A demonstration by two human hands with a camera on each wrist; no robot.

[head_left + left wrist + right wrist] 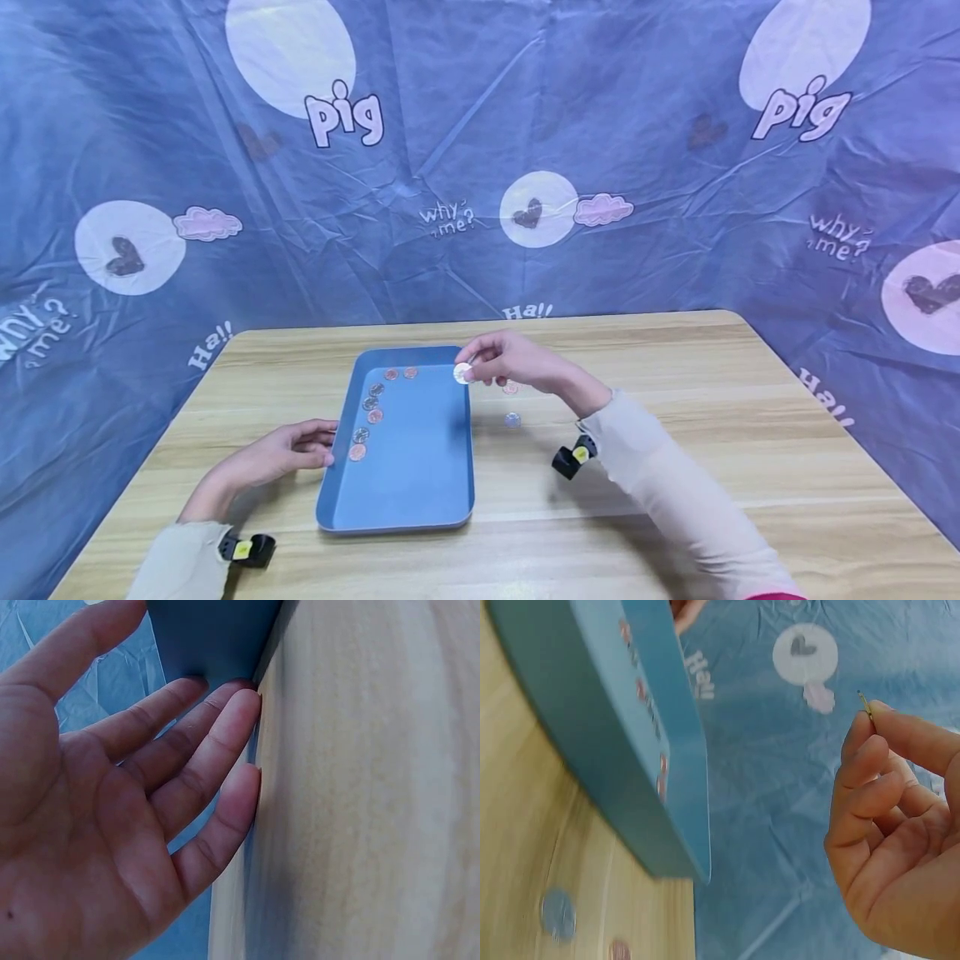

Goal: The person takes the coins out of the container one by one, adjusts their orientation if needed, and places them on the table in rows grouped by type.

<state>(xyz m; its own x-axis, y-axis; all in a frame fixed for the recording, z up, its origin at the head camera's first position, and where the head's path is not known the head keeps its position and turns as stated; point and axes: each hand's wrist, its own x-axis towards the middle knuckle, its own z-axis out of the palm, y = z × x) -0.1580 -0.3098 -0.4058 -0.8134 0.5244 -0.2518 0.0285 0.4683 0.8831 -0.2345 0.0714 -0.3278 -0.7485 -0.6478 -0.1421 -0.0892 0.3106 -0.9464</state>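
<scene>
A blue tray lies on the table with several copper and silver coins along its left and far sides. My left hand holds the tray's left side, thumb at the rim and fingers against the outer wall. Over the tray's far right edge, my right hand pinches a bright coin between thumb and forefinger. The right wrist view shows this coin edge-on, yellowish, at the fingertips. Its other fingers are curled in toward the palm.
On the wooden table, right of the tray, lie a silver coin and a reddish coin partly beneath the right hand. A blue printed cloth hangs behind the table and at both sides.
</scene>
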